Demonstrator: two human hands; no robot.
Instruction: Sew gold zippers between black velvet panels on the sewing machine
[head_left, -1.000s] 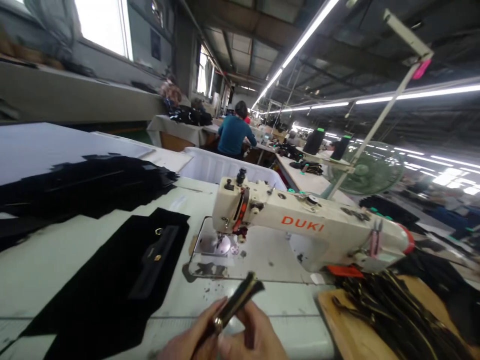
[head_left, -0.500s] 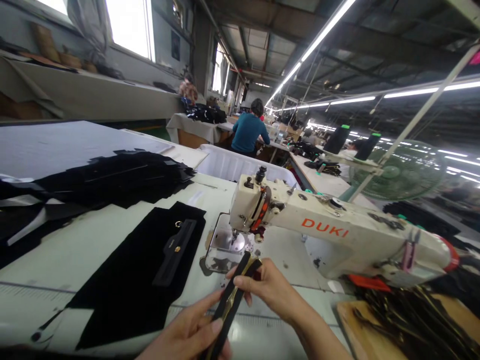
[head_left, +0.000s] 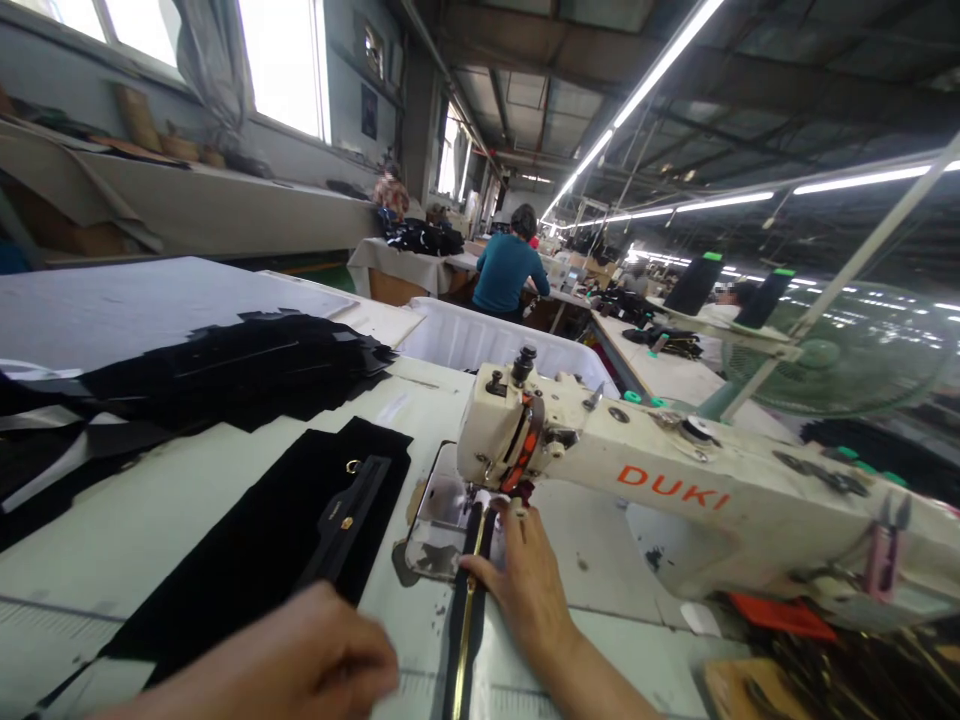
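Note:
A black zipper [head_left: 466,640] with gold teeth lies lengthwise on the machine bed, its far end at the presser foot of the sewing machine [head_left: 592,450]. My right hand [head_left: 529,580] grips the zipper near that end, thumb across the tape and fingers beside the needle area. My left hand [head_left: 322,650] is off the zipper, somewhat blurred, with its fingers curled and nothing visible in them. It hovers over the near edge of a black fabric panel [head_left: 247,550]. Stitched on that panel is a dark strip [head_left: 352,510] with gold metal fittings.
A pile of black cut pieces [head_left: 240,365] spreads at the left. Behind the machine stands a white plastic bin [head_left: 495,335]. Pink-handled snips [head_left: 887,550] rest on the machine, near more zippers [head_left: 847,670] at the right. A person in teal [head_left: 504,270] sits farther back.
The zipper, earlier held in both hands before the machine, now reaches the presser foot. My left hand has let go and moved left; my right hand has moved forward with the zipper.

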